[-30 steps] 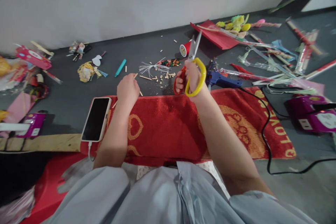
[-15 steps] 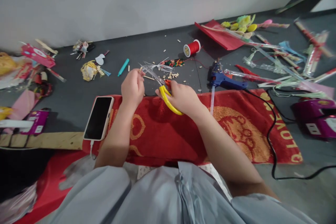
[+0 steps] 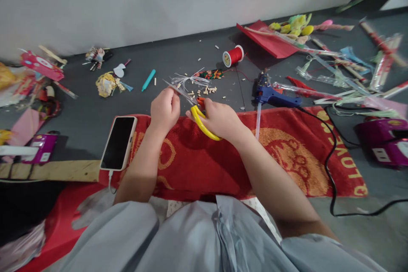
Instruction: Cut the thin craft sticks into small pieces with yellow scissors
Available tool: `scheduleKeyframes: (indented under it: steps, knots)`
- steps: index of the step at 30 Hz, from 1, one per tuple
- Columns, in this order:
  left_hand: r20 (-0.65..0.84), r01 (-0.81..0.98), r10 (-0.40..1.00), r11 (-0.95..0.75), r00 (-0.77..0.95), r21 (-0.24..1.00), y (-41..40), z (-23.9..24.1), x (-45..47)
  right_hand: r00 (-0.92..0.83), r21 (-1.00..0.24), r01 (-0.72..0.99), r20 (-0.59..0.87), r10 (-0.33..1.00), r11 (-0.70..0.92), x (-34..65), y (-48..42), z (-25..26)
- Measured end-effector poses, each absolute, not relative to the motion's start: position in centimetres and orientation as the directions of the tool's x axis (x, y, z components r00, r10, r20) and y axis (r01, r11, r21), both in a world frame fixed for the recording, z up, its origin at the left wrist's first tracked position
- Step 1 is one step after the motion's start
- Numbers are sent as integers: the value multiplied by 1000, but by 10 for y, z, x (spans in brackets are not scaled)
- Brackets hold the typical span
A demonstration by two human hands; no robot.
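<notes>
My right hand grips a pair of scissors by the yellow handle, with the metal blades pointing up and left. Beside the blade tips, my left hand is closed in a pinch; whatever sits between its fingers is too small or hidden to name. Just beyond the blades lies a tied bundle of white strands on the dark table. Small cream-coloured cut pieces are scattered to the right of it. Under both forearms spreads a red towel with orange patterns.
A red thread spool stands behind the pieces. To the right rest a blue glue gun with a black cord and a purple box. A phone on a charging cable lies left, below a teal pen-like stick. Craft scraps crowd both sides.
The scissor blades have come closer together, and my left hand has shifted slightly right and down, nearer my right hand. My right hand keeps its grip on the scissors.
</notes>
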State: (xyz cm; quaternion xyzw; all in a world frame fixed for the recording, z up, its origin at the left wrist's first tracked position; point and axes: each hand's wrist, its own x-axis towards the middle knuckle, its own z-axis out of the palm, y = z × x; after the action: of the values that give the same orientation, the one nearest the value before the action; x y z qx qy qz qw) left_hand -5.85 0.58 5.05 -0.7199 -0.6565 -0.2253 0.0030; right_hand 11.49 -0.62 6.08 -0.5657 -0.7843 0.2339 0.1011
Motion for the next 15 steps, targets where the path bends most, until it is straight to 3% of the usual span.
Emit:
scheduleKeyframes:
  steps: [15]
  knots:
    - [478, 884, 871, -305, 109, 354, 10, 43, -64, -328, -443, 861, -111, 938, 249, 115, -5, 63]
